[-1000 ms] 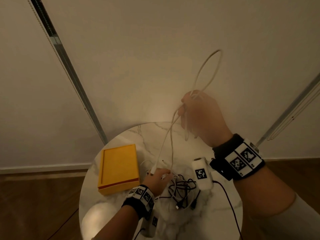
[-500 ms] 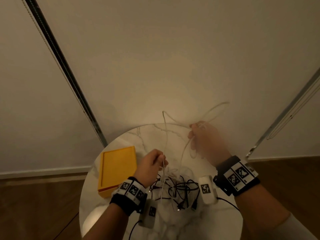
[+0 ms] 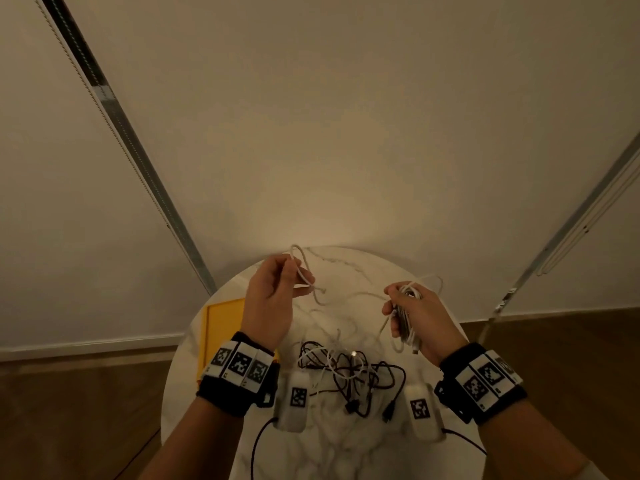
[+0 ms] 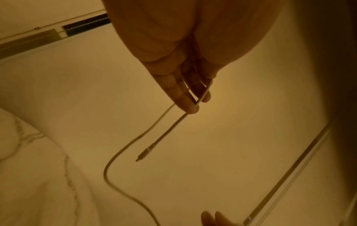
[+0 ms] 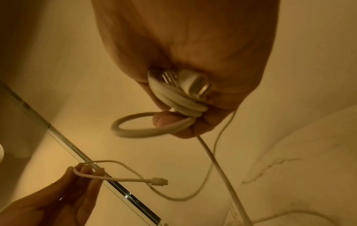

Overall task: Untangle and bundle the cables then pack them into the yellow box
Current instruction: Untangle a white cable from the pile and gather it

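Observation:
A white cable (image 3: 349, 296) runs between my two hands above the round marble table (image 3: 346, 445). My left hand (image 3: 277, 289) pinches its free end, and the small plug (image 5: 159, 181) sticks out past the fingers (image 4: 185, 97). My right hand (image 3: 405, 306) grips a coiled bundle of the same white cable (image 5: 179, 102), with a USB plug (image 5: 197, 85) in the palm and one loop sticking out. A tangle of black and white cables (image 3: 349, 372) lies on the table between my wrists. The yellow box (image 3: 221, 327) sits at the table's left, partly behind my left wrist.
Two small white devices with square markers (image 3: 296, 398) (image 3: 420, 410) hang below my wrists over the table's near part, trailing black leads. A pale wall with metal rails (image 3: 138, 161) stands behind the table. Wooden floor shows on both sides.
Both hands came down from high over the table and moved apart. The left hand rose from the tangle and now pinches the cable's plug end; the tall loop above the right hand is gone.

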